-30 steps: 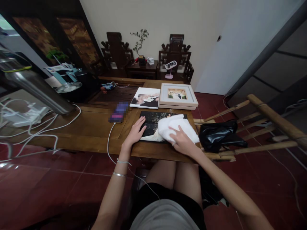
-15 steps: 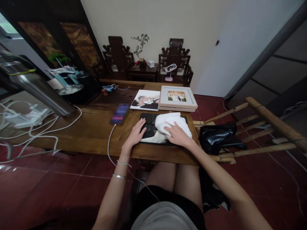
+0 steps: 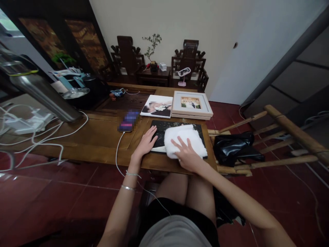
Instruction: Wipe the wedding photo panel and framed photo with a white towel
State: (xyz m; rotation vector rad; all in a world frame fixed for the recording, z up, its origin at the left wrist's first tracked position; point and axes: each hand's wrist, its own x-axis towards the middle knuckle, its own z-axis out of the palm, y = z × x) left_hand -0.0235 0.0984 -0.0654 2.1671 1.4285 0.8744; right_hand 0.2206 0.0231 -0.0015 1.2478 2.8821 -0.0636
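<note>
A dark flat panel with pale specks and a whitish area along its lower edge lies near the table's front edge. My left hand rests open on its left side, fingers stretched out. Over the panel's right part lies a folded white towel, which hides much of the surface. My right hand presses on the towel's lower part with its fingers spread; its thumb is mostly hidden.
Behind the panel are a photo print and a stack of framed pictures. A charging phone lies to the left. Farther left are a steel flask and tangled white cables. A bamboo chair stands at right, a black bag on it.
My right hand has moved toward me and slightly left with the towel, which now lies flatter and covers most of the whitish area. My left hand has stayed in place.
</note>
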